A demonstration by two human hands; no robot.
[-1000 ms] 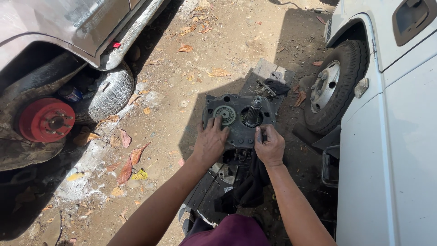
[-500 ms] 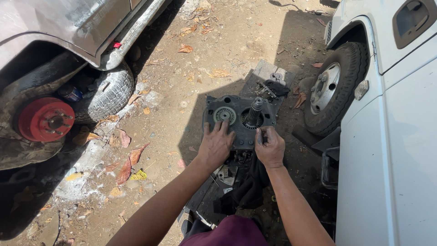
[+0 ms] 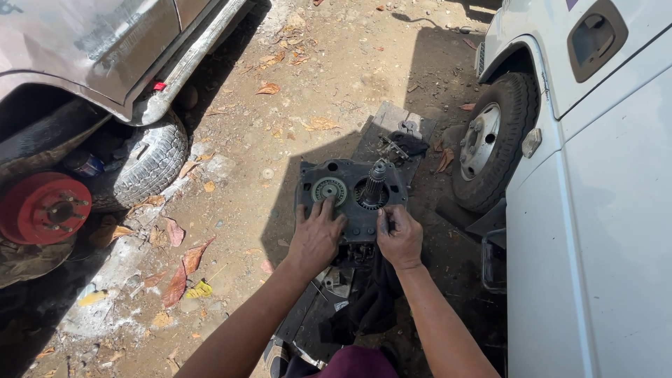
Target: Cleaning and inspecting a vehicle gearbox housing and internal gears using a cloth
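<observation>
Dirt yard between 2 vehicles, left hand (image 3: 316,236) flat on gearbox housing (image 3: 353,196), right hand (image 3: 400,236) gripping its edge

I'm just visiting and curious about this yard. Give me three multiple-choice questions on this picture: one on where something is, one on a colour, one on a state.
1. Where is the splined shaft?
A. Standing out of the gear housing
B. Lying under the white truck
C. On the brake drum

2. What colour is the brake drum?
A. Blue
B. Red
C. Yellow

3. How is the left hand?
A. Clenched in a fist in the air
B. Spread flat on the housing
C. Holding a leaf

Answers:
1 A, the shaft rises from the housing's right-hand bore, beside the round bearing.
2 B, the drum on the left-hand car is plainly red.
3 B, its fingers lie open on the dark plate, while the right hand rests beside it at the plate's edge.
</observation>
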